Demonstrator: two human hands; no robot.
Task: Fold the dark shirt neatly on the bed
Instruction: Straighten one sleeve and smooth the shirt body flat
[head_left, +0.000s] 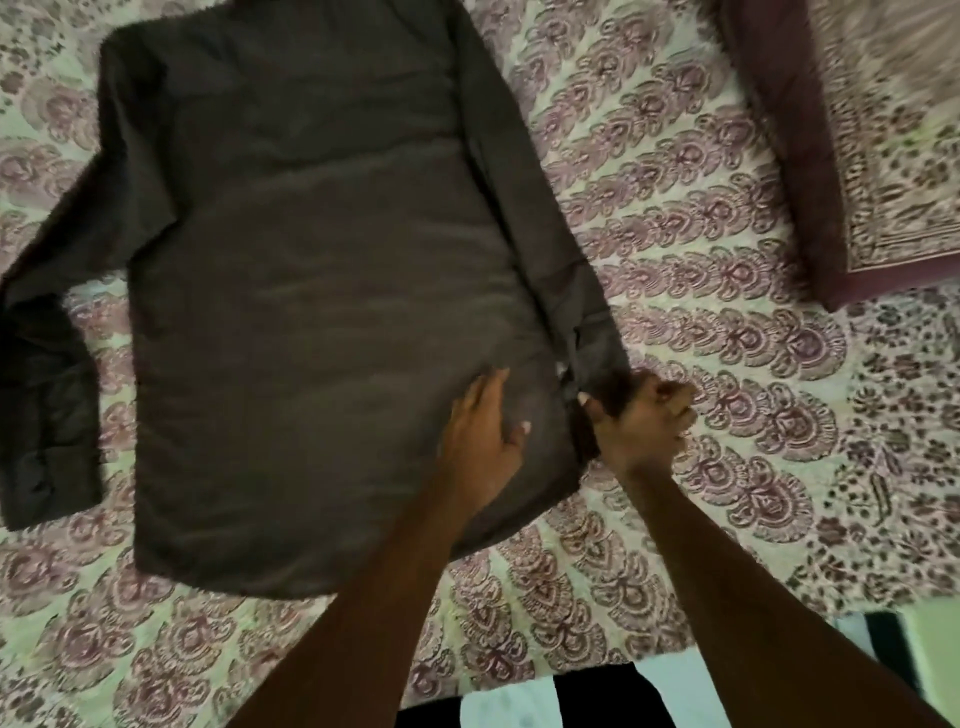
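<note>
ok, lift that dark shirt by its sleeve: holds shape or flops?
Probably flops: the dark shirt lies flat with soft wrinkles and bunches where the right hand grips its sleeve. May slide on the bedsheet, perhaps why the left hand presses it.

Maroon-bordered patterned pillow (893, 130), black-and-white stripes (592, 696) below
</note>
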